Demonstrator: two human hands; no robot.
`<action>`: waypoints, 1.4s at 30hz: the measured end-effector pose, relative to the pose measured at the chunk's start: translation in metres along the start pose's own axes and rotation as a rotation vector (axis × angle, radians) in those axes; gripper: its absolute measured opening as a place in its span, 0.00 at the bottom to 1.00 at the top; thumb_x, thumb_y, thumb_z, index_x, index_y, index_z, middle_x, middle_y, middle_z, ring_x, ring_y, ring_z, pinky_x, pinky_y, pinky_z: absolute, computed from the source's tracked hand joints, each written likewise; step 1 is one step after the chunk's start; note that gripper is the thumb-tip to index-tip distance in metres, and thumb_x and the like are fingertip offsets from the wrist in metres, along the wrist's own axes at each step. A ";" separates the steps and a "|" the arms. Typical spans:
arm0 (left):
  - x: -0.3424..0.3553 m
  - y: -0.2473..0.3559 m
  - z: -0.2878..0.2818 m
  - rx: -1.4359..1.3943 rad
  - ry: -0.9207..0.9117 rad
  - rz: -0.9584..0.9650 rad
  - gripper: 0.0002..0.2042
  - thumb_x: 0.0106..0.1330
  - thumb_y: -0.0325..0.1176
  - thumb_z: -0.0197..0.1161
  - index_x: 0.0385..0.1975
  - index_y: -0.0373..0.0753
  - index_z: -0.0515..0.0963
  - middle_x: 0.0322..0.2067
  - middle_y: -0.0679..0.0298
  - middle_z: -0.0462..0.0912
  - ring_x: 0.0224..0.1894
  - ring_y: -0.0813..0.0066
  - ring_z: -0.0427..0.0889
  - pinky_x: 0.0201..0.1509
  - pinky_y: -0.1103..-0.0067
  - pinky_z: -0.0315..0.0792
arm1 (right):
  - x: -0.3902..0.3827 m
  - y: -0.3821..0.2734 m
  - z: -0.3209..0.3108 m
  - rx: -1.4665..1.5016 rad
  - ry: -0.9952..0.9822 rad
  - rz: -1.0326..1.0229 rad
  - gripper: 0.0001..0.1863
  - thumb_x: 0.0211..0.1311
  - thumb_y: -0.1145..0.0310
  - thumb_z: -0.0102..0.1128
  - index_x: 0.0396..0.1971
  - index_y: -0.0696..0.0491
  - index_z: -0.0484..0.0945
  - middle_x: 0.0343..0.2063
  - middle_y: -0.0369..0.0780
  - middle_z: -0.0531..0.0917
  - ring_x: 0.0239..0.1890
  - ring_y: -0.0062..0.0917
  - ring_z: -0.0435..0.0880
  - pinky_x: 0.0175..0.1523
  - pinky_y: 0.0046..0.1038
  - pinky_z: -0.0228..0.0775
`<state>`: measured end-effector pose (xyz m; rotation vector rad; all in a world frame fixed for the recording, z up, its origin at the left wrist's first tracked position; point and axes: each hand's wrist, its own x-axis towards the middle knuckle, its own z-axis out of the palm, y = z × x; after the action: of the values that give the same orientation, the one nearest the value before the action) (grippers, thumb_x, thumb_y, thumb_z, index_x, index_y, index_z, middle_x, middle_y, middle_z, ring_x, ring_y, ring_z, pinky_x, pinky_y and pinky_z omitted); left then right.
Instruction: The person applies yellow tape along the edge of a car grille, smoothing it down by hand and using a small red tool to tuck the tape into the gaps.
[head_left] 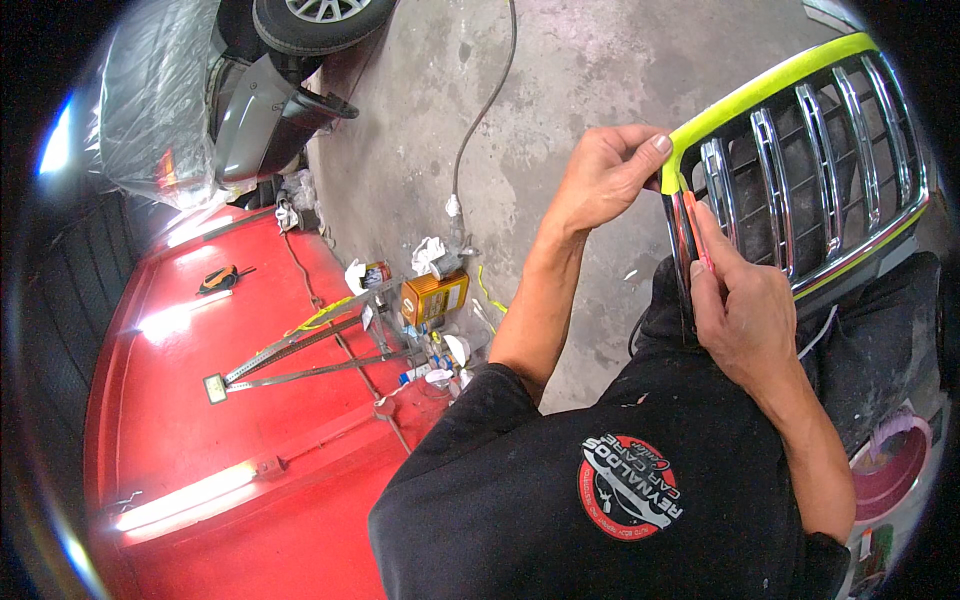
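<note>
A car grille [835, 150] with chrome slats lies tilted across my lap at the right. Bright yellow-green masking tape [770, 85] covers its upper edge and bends round the near left corner. My left hand [610, 178] is closed at that corner, thumb and forefinger pinching the tape against the frame. Just below, my right hand [745, 305] is closed round a slim orange-red cutter [697, 230], held along the grille's dark side bar with its tip close to the tape's end. My fingers hide part of the cutter.
To the left is a red panel [200, 400] with a tape measure [216, 279] on it. A yellow metal can [433, 298] stands among bottles and crumpled paper. Beyond are a plastic-wrapped car [160, 100], a wheel [322, 15] and a floor hose [485, 105]. A pink tub [895, 480] sits lower right.
</note>
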<state>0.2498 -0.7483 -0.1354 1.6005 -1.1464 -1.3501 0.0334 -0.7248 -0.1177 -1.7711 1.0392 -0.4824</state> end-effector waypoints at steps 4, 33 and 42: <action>0.001 -0.002 0.000 -0.007 0.003 -0.004 0.15 0.71 0.36 0.59 0.45 0.27 0.80 0.31 0.63 0.84 0.31 0.79 0.81 0.37 0.80 0.78 | -0.001 0.002 0.001 -0.017 -0.006 -0.001 0.26 0.60 0.70 0.55 0.61 0.56 0.70 0.15 0.52 0.78 0.19 0.47 0.81 0.28 0.45 0.71; 0.001 -0.003 0.000 0.027 0.016 -0.010 0.16 0.71 0.38 0.60 0.44 0.27 0.80 0.31 0.63 0.84 0.31 0.79 0.81 0.38 0.80 0.78 | -0.013 0.007 0.004 -0.082 -0.017 -0.014 0.29 0.60 0.70 0.55 0.64 0.47 0.67 0.15 0.49 0.79 0.19 0.45 0.81 0.27 0.45 0.72; -0.017 -0.021 0.025 -0.179 0.209 -0.021 0.19 0.75 0.41 0.53 0.53 0.32 0.74 0.36 0.67 0.80 0.36 0.83 0.77 0.43 0.81 0.74 | -0.012 0.017 0.012 -0.138 -0.014 -0.042 0.28 0.59 0.70 0.55 0.62 0.52 0.68 0.15 0.49 0.79 0.18 0.45 0.81 0.27 0.46 0.71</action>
<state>0.2276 -0.7248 -0.1532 1.5840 -0.8620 -1.2285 0.0278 -0.7109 -0.1366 -1.9182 1.0486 -0.4325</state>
